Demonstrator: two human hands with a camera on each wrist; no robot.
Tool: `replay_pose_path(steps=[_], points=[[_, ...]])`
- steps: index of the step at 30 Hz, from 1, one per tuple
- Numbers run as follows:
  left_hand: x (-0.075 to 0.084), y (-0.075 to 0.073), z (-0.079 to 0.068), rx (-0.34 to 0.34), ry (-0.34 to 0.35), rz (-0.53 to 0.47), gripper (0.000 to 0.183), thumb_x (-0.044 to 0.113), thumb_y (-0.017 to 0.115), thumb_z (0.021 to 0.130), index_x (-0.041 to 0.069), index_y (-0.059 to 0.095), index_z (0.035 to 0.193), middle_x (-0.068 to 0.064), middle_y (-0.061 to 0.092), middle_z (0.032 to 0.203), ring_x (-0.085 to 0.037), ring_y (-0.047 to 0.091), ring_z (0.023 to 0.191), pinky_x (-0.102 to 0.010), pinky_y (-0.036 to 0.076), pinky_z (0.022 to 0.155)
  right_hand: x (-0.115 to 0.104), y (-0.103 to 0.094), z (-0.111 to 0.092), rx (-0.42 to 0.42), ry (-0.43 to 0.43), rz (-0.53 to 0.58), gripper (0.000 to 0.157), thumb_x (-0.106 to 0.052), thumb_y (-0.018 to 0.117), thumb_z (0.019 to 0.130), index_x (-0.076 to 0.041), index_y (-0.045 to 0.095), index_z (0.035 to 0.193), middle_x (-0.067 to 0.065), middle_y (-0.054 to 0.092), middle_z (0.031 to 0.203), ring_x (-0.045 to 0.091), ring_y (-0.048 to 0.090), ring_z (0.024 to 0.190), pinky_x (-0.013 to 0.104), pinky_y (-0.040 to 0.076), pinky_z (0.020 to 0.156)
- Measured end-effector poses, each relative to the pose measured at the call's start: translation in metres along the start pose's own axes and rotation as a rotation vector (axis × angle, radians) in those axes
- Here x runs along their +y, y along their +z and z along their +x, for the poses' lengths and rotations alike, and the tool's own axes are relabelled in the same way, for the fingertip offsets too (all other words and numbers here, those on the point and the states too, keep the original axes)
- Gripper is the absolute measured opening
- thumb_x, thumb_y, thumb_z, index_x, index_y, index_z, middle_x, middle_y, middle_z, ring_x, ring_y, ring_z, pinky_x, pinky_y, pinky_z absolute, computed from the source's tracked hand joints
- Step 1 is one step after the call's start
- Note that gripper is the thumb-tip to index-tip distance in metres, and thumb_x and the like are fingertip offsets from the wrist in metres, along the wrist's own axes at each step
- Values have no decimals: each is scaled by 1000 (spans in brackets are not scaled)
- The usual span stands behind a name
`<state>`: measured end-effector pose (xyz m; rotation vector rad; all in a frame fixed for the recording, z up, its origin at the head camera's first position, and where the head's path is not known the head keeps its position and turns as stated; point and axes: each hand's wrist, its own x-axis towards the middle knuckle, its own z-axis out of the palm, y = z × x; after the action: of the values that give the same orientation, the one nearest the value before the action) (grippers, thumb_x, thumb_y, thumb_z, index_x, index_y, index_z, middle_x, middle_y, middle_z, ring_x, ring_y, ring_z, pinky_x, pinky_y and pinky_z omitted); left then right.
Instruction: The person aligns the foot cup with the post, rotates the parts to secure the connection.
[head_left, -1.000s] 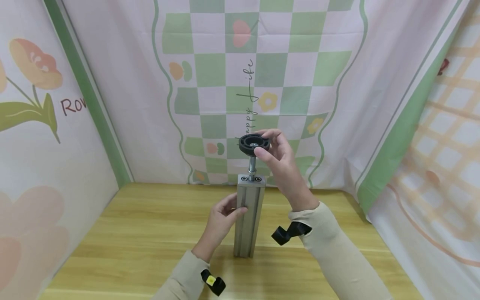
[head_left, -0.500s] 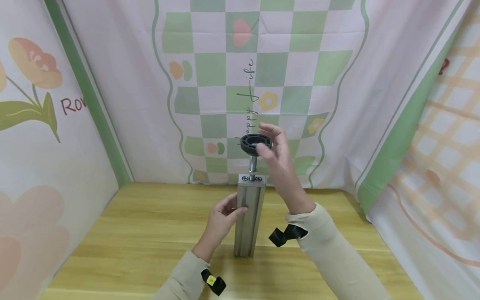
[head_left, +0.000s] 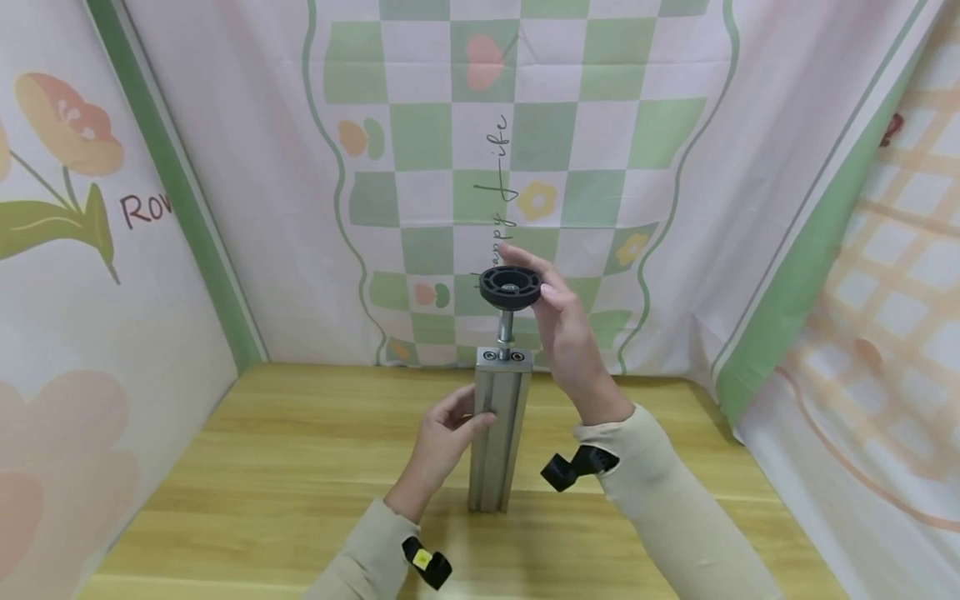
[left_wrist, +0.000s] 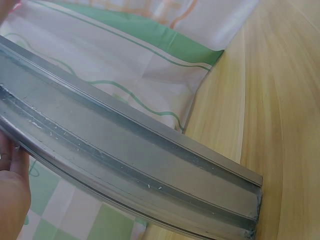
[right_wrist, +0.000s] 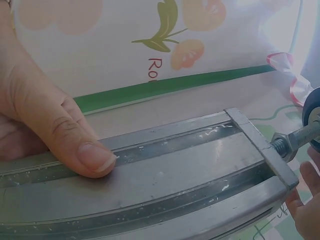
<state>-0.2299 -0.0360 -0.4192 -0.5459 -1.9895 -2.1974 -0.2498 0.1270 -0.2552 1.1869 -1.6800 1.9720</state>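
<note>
An upright aluminium profile (head_left: 497, 442) stands on the wooden table in the head view, its end plate fixed with two screws. Out of the plate rises a threaded stud (head_left: 506, 327) with a nut (right_wrist: 287, 144), topped by a round black levelling foot (head_left: 510, 287). My left hand (head_left: 448, 429) grips the profile about midway, thumb on the near face (right_wrist: 75, 145), fingers behind it. At the foot, my right hand (head_left: 568, 333) has its fingers stretched behind the rim and its thumb at the right edge. The left wrist view shows the profile's lower end.
The wooden table (head_left: 300, 467) extends round the profile's base. Patterned cloths hang on three sides, the back cloth (head_left: 420, 142) closest behind the foot. Black mounts (head_left: 577, 469) sit on both wrists.
My right thumb has moved from the front of the foot's rim to its right edge, while the fingers have reached farther left behind it. The left hand and profile stay in place.
</note>
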Motion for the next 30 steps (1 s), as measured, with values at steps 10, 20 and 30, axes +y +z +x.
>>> replay_pose_path(steps=[10,20,30], points=[[2,0,0,4,-10,8,44,12,77,90,6,64,131,-9,68,107,-19,63,97,-27,54,82,2,-3,0,-17,-22,-7,52,-18,26,100,7,48,140,28,41,150,29,32,144,46,20,118],[1,0,-1,0,-1,13,42,11,76,90,5,64,130,-9,68,105,-18,63,95,-26,54,80,-1,-4,-3,23,20,-5,41,-17,35,97,-5,58,129,17,51,142,34,40,135,44,24,115],[1,-1,-2,-3,2,15,43,11,76,90,6,64,131,-8,68,106,-18,63,96,-25,53,80,-6,-2,-5,109,107,-58,21,-18,54,91,-17,53,112,14,45,137,30,48,120,34,42,101]])
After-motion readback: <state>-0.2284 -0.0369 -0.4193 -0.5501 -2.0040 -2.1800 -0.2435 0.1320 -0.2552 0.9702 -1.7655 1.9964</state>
